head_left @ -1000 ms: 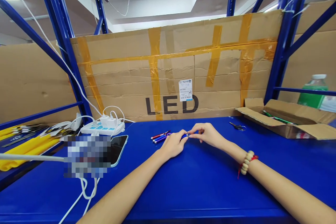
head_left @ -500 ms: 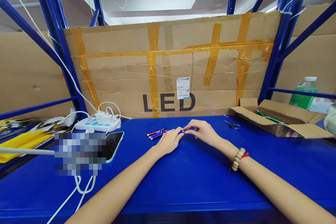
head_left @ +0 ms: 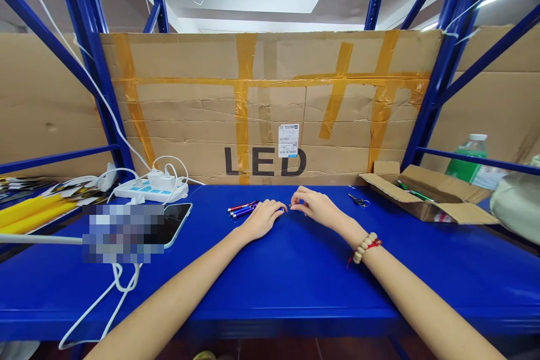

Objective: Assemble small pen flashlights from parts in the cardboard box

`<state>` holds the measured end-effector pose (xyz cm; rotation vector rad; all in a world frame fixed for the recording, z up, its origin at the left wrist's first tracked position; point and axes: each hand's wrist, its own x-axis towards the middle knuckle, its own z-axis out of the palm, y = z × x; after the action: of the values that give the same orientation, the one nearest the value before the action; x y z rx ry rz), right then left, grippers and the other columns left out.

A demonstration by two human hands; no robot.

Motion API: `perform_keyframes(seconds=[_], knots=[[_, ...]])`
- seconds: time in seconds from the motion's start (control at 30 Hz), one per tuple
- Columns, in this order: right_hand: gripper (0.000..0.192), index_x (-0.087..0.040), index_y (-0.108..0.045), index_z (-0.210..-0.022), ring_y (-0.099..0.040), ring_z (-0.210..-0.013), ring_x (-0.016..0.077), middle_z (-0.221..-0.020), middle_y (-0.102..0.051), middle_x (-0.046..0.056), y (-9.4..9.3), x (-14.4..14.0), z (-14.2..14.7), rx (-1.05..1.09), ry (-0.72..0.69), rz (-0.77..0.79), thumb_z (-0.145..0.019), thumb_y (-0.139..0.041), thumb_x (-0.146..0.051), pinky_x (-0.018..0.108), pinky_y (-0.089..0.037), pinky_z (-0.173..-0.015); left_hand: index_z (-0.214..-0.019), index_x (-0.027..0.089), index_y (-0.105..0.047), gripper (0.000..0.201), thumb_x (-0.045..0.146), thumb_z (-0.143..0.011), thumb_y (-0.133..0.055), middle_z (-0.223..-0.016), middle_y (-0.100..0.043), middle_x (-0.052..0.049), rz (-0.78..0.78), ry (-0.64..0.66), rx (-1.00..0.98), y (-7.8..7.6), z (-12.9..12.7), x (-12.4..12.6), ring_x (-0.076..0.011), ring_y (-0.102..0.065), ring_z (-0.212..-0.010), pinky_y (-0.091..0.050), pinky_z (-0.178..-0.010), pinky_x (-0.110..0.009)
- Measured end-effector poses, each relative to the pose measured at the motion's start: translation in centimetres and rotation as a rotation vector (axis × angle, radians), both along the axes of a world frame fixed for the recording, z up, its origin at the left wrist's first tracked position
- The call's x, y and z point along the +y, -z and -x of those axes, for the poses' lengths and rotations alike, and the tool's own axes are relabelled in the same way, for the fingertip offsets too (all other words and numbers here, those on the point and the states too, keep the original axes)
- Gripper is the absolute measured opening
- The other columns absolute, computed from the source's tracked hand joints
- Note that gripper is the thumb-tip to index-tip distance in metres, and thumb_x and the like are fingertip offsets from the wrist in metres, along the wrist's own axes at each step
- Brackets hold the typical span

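Both my hands meet at the middle of the blue table [head_left: 295, 281]. My left hand [head_left: 262, 218] is curled around a small blue pen-shaped torch, mostly hidden under its fingers. My right hand [head_left: 316, 206] pinches the torch's end at the fingertips; a bead bracelet [head_left: 363, 247] sits on that wrist. Just left of my left hand lie a few more small pen torches [head_left: 241, 209], red and blue, side by side on the table.
A phone [head_left: 175, 220] and a white power strip [head_left: 147, 190] with cables lie at the left, yellow items [head_left: 29, 215] beyond. An open cardboard box [head_left: 426, 199] and a green bottle [head_left: 466, 162] stand right. Small scissors [head_left: 358, 199] lie near the taped cardboard wall [head_left: 270, 107].
My hands have stayed together on the torch, the fingers closing in a little. The view has tilted and shifted, so everything sits slightly higher and further left in the picture.
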<state>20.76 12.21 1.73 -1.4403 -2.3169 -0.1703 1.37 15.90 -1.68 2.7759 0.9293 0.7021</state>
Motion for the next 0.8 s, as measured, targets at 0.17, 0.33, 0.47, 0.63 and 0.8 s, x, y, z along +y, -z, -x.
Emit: perform_keyframes(seconds=[0.17, 0.33, 0.47, 0.63, 0.8], knots=[[0.017, -0.021, -0.056, -0.088, -0.053, -0.071, 0.0118, -0.097, -0.052, 0.003, 0.50, 0.05, -0.28, -0.141, 0.030, 0.123, -0.088, -0.043, -0.031, 0.023, -0.031, -0.057, -0.112, 0.028, -0.055, 0.030, 0.032, -0.095, -0.031, -0.103, -0.052, -0.003, 0.012, 0.003, 0.097, 0.08, 0.03, 0.12, -0.0185, -0.044, -0.095, -0.034, -0.087, -0.036], [0.019, -0.019, -0.059, -0.084, -0.052, -0.069, 0.0114, -0.098, -0.053, 0.004, 0.63, -0.15, 0.09, -0.067, 0.059, 0.220, -0.085, -0.043, -0.029, 0.025, -0.036, -0.063, -0.116, 0.032, -0.055, 0.030, 0.032, -0.093, -0.036, -0.110, -0.049, -0.003, 0.018, 0.018, 0.154, 0.27, 0.01, 0.45, -0.0192, -0.041, -0.101, -0.033, -0.090, -0.035], [0.023, -0.019, -0.062, -0.081, -0.053, -0.074, 0.0139, -0.098, -0.054, 0.005, 0.78, -0.14, 0.34, -0.059, 0.042, 0.267, -0.084, -0.044, -0.033, 0.029, -0.038, -0.072, -0.120, 0.034, -0.053, 0.031, 0.032, -0.094, -0.036, -0.115, -0.048, -0.003, 0.039, 0.007, 0.175, 0.28, 0.02, 0.52, -0.0199, -0.039, -0.104, -0.032, -0.091, -0.036], [0.024, -0.018, -0.062, -0.078, -0.052, -0.075, 0.0139, -0.094, -0.055, 0.005, 0.95, 0.04, 0.52, -0.008, 0.038, 0.267, -0.084, -0.044, -0.032, 0.031, -0.037, -0.074, -0.122, 0.032, -0.051, 0.032, 0.033, -0.093, -0.036, -0.116, -0.049, -0.003, 0.049, 0.003, 0.179, 0.18, 0.06, 0.29, -0.0202, -0.039, -0.107, -0.031, -0.093, -0.036], [0.023, -0.017, -0.060, -0.075, -0.052, -0.074, 0.0137, -0.091, -0.056, 0.004, 1.04, 0.21, 0.62, -0.013, 0.059, 0.247, -0.084, -0.045, -0.031, 0.031, -0.036, -0.073, -0.128, 0.027, -0.044, 0.038, 0.037, -0.092, -0.039, -0.118, -0.050, -0.005, 0.024, -0.014, 0.122, -0.11, 0.44, -0.48, -0.0193, -0.043, -0.108, -0.033, -0.094, -0.037]])
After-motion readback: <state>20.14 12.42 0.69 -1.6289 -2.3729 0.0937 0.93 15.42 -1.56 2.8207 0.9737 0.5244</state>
